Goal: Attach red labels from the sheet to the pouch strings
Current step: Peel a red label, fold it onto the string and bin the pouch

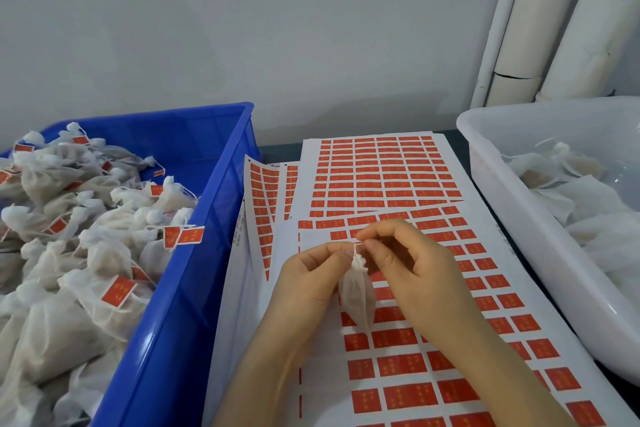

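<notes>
A small white mesh pouch point(356, 295) hangs between my two hands over the label sheet point(408, 340), a white sheet with rows of red labels. My left hand point(308, 274) pinches the top of the pouch at its string. My right hand point(405, 267) pinches the string end from the right, fingertips meeting the left hand's at the pouch neck. Whether a red label sits between the fingertips is hidden. Several labels have been peeled off near the sheet's upper left.
A blue crate point(194, 253) on the left is piled with white pouches carrying red labels. A white tub point(512, 218) on the right holds unlabelled pouches. More label sheets point(377, 173) lie behind, near the grey wall. White pipes point(540, 28) stand at the back right.
</notes>
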`<state>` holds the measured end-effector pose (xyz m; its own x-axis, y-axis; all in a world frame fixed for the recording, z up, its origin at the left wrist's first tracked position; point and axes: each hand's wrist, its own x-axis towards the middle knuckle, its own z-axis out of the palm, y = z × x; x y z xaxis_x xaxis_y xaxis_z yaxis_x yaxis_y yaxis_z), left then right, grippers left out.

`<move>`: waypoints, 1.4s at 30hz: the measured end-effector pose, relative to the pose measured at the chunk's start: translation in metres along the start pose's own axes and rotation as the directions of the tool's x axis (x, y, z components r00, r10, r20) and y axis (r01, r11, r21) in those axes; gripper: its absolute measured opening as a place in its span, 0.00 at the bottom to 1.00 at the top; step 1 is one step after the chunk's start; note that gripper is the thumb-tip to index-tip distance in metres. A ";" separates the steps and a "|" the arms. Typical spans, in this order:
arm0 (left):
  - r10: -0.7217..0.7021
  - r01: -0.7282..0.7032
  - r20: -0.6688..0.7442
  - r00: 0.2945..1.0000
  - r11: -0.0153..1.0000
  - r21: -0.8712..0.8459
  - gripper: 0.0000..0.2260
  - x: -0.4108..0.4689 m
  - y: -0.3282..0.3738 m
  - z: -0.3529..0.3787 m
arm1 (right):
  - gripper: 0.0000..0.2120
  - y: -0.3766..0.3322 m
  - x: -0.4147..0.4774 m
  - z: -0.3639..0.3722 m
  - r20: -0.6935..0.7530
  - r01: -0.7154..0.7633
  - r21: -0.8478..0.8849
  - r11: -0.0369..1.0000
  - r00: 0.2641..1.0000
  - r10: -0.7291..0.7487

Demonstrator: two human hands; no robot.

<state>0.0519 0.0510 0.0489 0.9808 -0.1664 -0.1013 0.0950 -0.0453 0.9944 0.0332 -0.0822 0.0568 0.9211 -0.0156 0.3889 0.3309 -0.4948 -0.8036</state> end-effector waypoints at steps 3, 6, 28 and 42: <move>0.000 -0.001 -0.028 1.000 1.000 -0.018 0.11 0.000 0.000 0.002 | 0.08 0.000 -0.001 0.002 0.016 -0.020 0.019 1.000 1.000 0.020; 0.039 -0.038 -0.017 0.999 0.999 0.038 0.10 -0.001 -0.001 0.006 | 0.05 0.000 -0.002 0.004 0.005 -0.044 0.055 0.998 0.999 0.044; 0.071 -0.070 0.045 0.996 0.997 -0.032 0.11 -0.001 -0.004 0.011 | 0.04 0.006 0.004 -0.005 0.091 -0.253 0.170 0.952 0.966 0.240; 0.079 -0.107 0.221 0.972 0.988 0.115 0.19 -0.006 -0.002 0.011 | 0.10 0.011 0.007 -0.012 0.120 -0.455 0.630 0.629 0.858 0.499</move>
<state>0.0437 0.0415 0.0470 0.9232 -0.3834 -0.0262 -0.0302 -0.1405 0.9896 0.0410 -0.0983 0.0563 0.9803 -0.1558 -0.1217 -0.0813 0.2435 -0.9665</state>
